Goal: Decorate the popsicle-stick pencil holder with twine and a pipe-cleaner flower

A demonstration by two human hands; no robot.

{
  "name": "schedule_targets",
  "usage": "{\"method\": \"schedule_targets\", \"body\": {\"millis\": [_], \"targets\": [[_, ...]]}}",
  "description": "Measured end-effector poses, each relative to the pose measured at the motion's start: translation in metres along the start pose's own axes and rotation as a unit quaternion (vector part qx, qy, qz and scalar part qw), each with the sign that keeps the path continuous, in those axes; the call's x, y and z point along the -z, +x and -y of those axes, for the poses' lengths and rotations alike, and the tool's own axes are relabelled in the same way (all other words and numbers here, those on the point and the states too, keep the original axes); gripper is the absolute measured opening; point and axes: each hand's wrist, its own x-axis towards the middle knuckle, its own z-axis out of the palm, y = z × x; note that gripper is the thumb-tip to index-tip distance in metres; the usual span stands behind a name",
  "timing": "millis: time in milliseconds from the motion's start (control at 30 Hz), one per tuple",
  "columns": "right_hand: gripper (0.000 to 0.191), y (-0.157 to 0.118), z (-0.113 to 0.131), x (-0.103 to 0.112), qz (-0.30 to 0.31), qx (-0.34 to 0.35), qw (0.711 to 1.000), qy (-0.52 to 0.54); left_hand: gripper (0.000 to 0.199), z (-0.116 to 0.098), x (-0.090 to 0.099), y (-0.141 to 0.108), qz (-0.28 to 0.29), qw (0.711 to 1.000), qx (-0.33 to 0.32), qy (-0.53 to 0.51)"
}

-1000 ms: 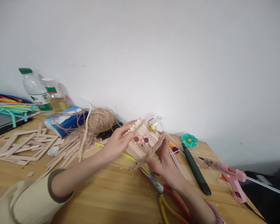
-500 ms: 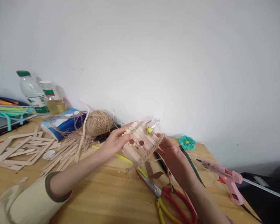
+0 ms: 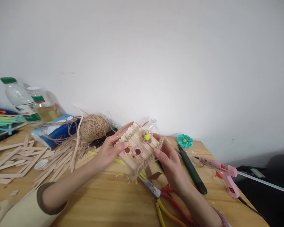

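The left hand (image 3: 109,152) and right hand (image 3: 172,162) grip a slatted wooden panel (image 3: 145,149) (scalloped end, coarse twine (image 3: 145,164) edging).

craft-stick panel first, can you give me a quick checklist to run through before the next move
1. Left hand gripping the craft-stick panel: ok, thumb on its face.
2. Right hand on the opposite side: ok, thumb at the twine trim.
3. Twine ends tidy: not ok, loose strands hang at the near corner.
4. Yellow pom-pom firmly fixed: cannot tell; it sits on the panel.
5. Hot glue gun tip apart from both hands: ok; a red light shows on its body.
6. Scissors clear of the right forearm: cannot tell; they overlap in view.
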Motion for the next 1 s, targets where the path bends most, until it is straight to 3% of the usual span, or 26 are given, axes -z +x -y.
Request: {"method": "schedule_targets", "body": {"millis": [100, 267, 300, 333, 400, 467, 500, 567, 667, 767, 1000], "targets": [[0.043, 0.001, 0.001, 0.000, 0.010, 0.015, 1.000, -0.008, 0.041, 0.004, 0.001, 0.000, 0.018, 0.999, -0.030, -0.026], [0.063, 0.005, 0.002, 0.010, 0.081, 0.032, 0.996, 0.005, 0.050, 0.007, 0.005, 0.000, -0.017, 1.000, 0.016, -0.020], [0.064, 0.005, 0.004, 0.013, 0.072, 0.026, 0.997, 0.002, 0.049, 0.007, 0.005, 0.001, -0.015, 1.000, 0.014, -0.019], [0.061, 0.004, 0.006, 0.016, 0.033, 0.023, 0.999, -0.017, 0.048, 0.006, 0.005, 0.001, -0.007, 1.000, 0.006, -0.020], [0.046, 0.002, 0.011, 0.022, -0.111, 0.040, 0.986, -0.115, 0.045, 0.006, 0.005, 0.001, 0.014, 1.000, -0.018, -0.021], [0.035, -0.002, 0.016, 0.026, -0.219, 0.108, 0.941, -0.234, 0.044, 0.005, 0.005, 0.001, 0.030, 0.999, -0.035, -0.016], [0.029, -0.004, 0.018, 0.027, -0.224, 0.152, 0.920, -0.284, 0.044, 0.005, 0.004, 0.002, 0.034, 0.999, -0.039, -0.011], [0.013, -0.009, 0.023, 0.025, -0.159, 0.229, 0.895, -0.348, 0.045, 0.004, 0.004, 0.001, 0.035, 0.999, -0.039, -0.001], [0.015, -0.013, 0.027, 0.017, -0.052, 0.285, 0.879, -0.379, 0.045, 0.003, 0.004, 0.001, 0.046, 0.998, -0.037, 0.011], [0.007, -0.012, 0.029, 0.012, -0.038, 0.264, 0.891, -0.366, 0.043, 0.001, 0.005, 0.000, 0.066, 0.997, -0.047, 0.013], [0.028, 0.001, 0.027, 0.035, -0.194, 0.090, 0.956, -0.200, 0.044, -0.011, 0.007, -0.003, 0.107, 0.993, -0.044, -0.017]]}}
